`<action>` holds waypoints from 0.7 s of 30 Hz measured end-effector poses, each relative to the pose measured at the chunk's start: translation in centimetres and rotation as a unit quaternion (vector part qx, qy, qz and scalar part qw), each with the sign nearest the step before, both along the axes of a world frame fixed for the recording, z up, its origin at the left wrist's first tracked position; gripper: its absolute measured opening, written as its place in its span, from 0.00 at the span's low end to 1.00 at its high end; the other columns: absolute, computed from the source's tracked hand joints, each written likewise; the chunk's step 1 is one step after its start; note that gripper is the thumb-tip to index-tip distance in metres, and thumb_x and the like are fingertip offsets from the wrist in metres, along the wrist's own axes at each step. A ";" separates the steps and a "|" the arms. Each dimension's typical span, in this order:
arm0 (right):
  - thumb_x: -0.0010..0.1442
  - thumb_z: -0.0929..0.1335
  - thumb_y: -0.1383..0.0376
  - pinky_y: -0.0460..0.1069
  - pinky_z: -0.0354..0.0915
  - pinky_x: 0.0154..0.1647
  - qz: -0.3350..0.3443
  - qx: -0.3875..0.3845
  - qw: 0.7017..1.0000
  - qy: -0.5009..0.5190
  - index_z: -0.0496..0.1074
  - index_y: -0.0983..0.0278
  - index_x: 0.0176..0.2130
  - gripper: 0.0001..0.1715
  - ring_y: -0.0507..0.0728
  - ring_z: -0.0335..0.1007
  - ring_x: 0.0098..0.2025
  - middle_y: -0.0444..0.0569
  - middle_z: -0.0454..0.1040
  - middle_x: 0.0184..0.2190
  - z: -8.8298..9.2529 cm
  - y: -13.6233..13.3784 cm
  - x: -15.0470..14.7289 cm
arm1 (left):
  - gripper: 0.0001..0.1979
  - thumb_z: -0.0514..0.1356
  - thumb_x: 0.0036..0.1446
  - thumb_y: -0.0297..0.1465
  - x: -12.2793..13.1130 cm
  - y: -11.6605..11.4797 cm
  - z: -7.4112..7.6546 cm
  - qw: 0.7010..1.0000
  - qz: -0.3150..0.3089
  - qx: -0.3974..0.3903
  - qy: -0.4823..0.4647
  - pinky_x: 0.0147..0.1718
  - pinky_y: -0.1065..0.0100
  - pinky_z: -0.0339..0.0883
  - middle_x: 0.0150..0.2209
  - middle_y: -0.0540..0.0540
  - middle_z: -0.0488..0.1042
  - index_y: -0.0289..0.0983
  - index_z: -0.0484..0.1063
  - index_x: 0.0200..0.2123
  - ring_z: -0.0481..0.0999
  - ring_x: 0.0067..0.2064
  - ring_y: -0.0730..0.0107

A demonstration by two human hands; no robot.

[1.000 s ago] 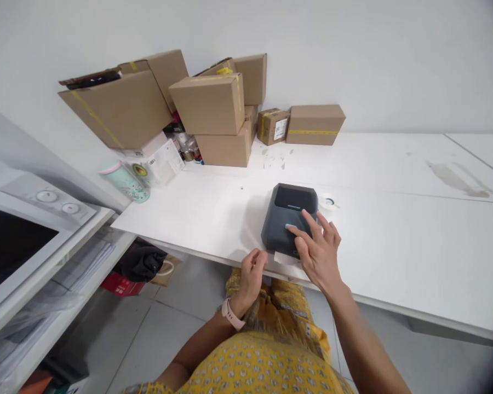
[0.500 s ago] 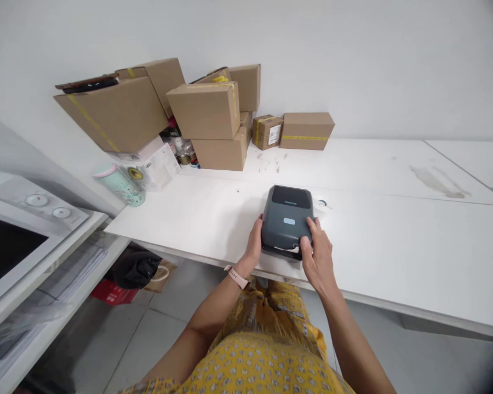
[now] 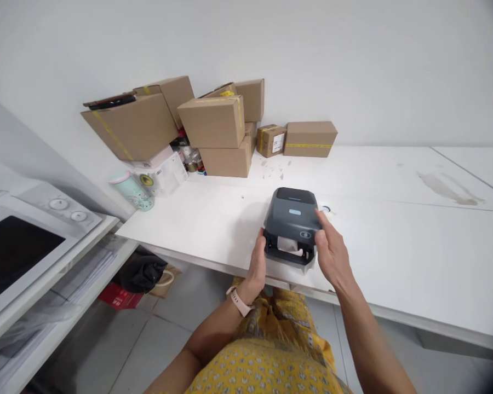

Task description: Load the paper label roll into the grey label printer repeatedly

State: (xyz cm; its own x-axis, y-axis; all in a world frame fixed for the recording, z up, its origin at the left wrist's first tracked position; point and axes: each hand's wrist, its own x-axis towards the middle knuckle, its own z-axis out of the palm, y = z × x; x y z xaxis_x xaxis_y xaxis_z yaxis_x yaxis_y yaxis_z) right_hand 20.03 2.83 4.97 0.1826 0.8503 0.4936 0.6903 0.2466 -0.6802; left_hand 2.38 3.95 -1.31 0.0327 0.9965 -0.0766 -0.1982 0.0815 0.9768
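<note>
A dark grey label printer (image 3: 292,223) rests near the table's front edge, its lid raised at the front. White label paper (image 3: 286,245) shows through the gap. My left hand (image 3: 256,267) holds the printer's left side, low by the base. On the right, my right hand (image 3: 332,249) grips the lid's side, thumb near the front corner. Some of the fingers on both hands are hidden behind the printer. Just behind my right hand lies a small round item (image 3: 326,208) with a dark ring, partly covered.
Cardboard boxes (image 3: 211,123) are stacked at the back left of the white table (image 3: 394,246), with two smaller ones (image 3: 310,139) by the wall. A mint tumbler (image 3: 133,191) leans near a white box (image 3: 168,175). A microwave (image 3: 28,230) stands at far left.
The printer's lid has come up at the front, exposing the paper inside. My right hand has shifted from the lid's top to its right side. The camera view has moved slightly.
</note>
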 end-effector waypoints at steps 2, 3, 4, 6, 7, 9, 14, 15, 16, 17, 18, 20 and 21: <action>0.70 0.54 0.48 0.65 0.58 0.65 0.000 0.012 1.000 -0.003 0.56 0.57 0.68 0.34 0.64 0.56 0.69 0.53 0.61 0.68 1.2 0.8 0.0 | 0.33 0.46 0.66 0.52 -0.1 -0.3 0.0 1.000 -0.003 -0.005 -0.008 0.72 0.58 0.42 0.72 0.52 0.48 0.46 0.52 0.69 0.45 0.73 0.65; 0.70 0.54 0.48 0.64 0.59 0.64 -0.001 0.015 1.000 -0.008 0.55 0.56 0.69 0.35 0.65 0.55 0.69 0.53 0.60 0.68 1.7 1.3 0.1 | 0.34 0.47 0.66 0.52 -0.1 -0.4 0.0 1.000 -0.005 -0.006 -0.009 0.72 0.58 0.42 0.73 0.52 0.46 0.46 0.51 0.70 0.44 0.73 0.65; 0.69 0.54 0.48 0.64 0.59 0.64 -0.004 0.015 1.000 -0.012 0.54 0.56 0.69 0.35 0.65 0.56 0.69 0.52 0.59 0.68 2.1 1.7 0.1 | 0.34 0.47 0.65 0.52 -0.2 -0.6 0.0 1.000 -0.007 -0.004 -0.006 0.72 0.58 0.42 0.73 0.52 0.46 0.47 0.50 0.70 0.44 0.73 0.64; 0.69 0.54 0.47 0.64 0.62 0.61 -0.011 0.007 1.000 -0.022 0.53 0.55 0.70 0.35 0.66 0.61 0.66 0.52 0.60 0.68 2.9 2.7 0.4 | 0.34 0.47 0.65 0.52 -0.1 -1.1 0.1 1.000 -0.011 0.007 0.002 0.71 0.59 0.45 0.73 0.53 0.45 0.48 0.49 0.70 0.44 0.73 0.64; 0.69 0.54 0.47 0.64 0.63 0.59 -0.014 0.001 1.000 -0.025 0.52 0.54 0.70 0.35 0.66 0.64 0.64 0.52 0.61 0.67 3.2 3.3 0.6 | 0.34 0.47 0.65 0.52 -0.1 -1.3 0.1 1.000 -0.012 0.011 0.005 0.71 0.59 0.46 0.73 0.53 0.44 0.48 0.48 0.70 0.45 0.73 0.64; 0.69 0.54 0.47 0.63 0.65 0.56 -0.019 -0.005 0.999 -0.028 0.53 0.54 0.70 0.35 0.66 0.70 0.58 0.53 0.65 0.65 4.0 4.4 0.9 | 0.33 0.47 0.66 0.52 -0.1 -1.7 0.3 1.000 -0.013 0.009 0.012 0.70 0.60 0.48 0.73 0.53 0.44 0.49 0.48 0.70 0.46 0.73 0.63; 0.70 0.53 0.47 0.64 0.62 0.58 -0.044 0.041 0.998 -0.023 0.58 0.57 0.67 0.34 0.66 0.68 0.59 0.54 0.67 0.63 6.8 8.7 1.2 | 0.30 0.53 0.65 0.48 -0.4 -1.5 0.8 0.999 -0.005 0.008 0.041 0.67 0.59 0.53 0.71 0.48 0.55 0.47 0.57 0.67 0.54 0.71 0.60; 0.70 0.52 0.47 0.64 0.61 0.59 -0.053 0.048 0.997 -0.019 0.59 0.58 0.67 0.34 0.66 0.67 0.60 0.55 0.67 0.63 7.4 9.9 1.2 | 0.29 0.54 0.64 0.46 -0.4 -1.0 0.9 0.999 0.001 0.018 0.048 0.66 0.58 0.55 0.69 0.46 0.58 0.46 0.59 0.65 0.57 0.70 0.58; 0.70 0.52 0.47 0.65 0.61 0.59 -0.061 0.051 0.997 -0.013 0.59 0.58 0.66 0.34 0.66 0.67 0.60 0.55 0.68 0.62 8.0 11.1 1.2 | 0.27 0.55 0.64 0.44 -0.4 -0.4 0.9 0.998 0.008 0.032 0.058 0.65 0.57 0.56 0.68 0.44 0.60 0.44 0.61 0.64 0.60 0.68 0.58; 0.70 0.52 0.47 0.65 0.60 0.59 -0.068 0.051 0.996 -0.005 0.59 0.59 0.66 0.35 0.66 0.67 0.60 0.56 0.68 0.62 8.6 12.3 1.3 | 0.26 0.56 0.63 0.42 -0.4 0.5 0.9 0.996 0.018 0.046 0.071 0.64 0.57 0.57 0.66 0.43 0.63 0.43 0.62 0.63 0.62 0.67 0.57; 0.70 0.52 0.46 0.66 0.60 0.59 -0.073 0.048 0.996 0.003 0.59 0.60 0.66 0.35 0.67 0.68 0.59 0.56 0.70 0.60 9.2 13.5 1.3 | 0.26 0.56 0.62 0.39 -0.3 1.5 1.0 0.994 0.027 0.061 0.090 0.64 0.56 0.58 0.65 0.41 0.64 0.41 0.63 0.62 0.63 0.66 0.57; 0.70 0.53 0.46 0.65 0.60 0.59 -0.076 0.036 0.996 0.013 0.58 0.62 0.67 0.37 0.67 0.68 0.59 0.58 0.71 0.59 10.3 15.7 1.5 | 0.28 0.58 0.59 0.35 -0.1 3.9 1.3 0.987 0.031 0.079 0.140 0.64 0.55 0.56 0.65 0.40 0.64 0.39 0.63 0.62 0.63 0.66 0.55; 0.70 0.53 0.46 0.64 0.60 0.60 -0.074 0.029 0.997 0.014 0.56 0.64 0.68 0.38 0.67 0.68 0.59 0.60 0.71 0.58 10.9 16.7 1.5 | 0.31 0.59 0.56 0.33 0.1 5.2 1.5 0.983 0.025 0.077 0.164 0.65 0.54 0.55 0.66 0.39 0.63 0.39 0.61 0.63 0.61 0.67 0.53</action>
State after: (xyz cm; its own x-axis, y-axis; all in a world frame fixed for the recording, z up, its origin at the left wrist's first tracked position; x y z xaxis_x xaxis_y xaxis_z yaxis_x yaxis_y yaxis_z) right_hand 21.56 19.49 15.88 0.3179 0.7836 0.5338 0.7032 0.1828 -0.6871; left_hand 2.45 9.19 0.16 -0.0185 0.9968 0.0777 0.1304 -0.0746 0.9887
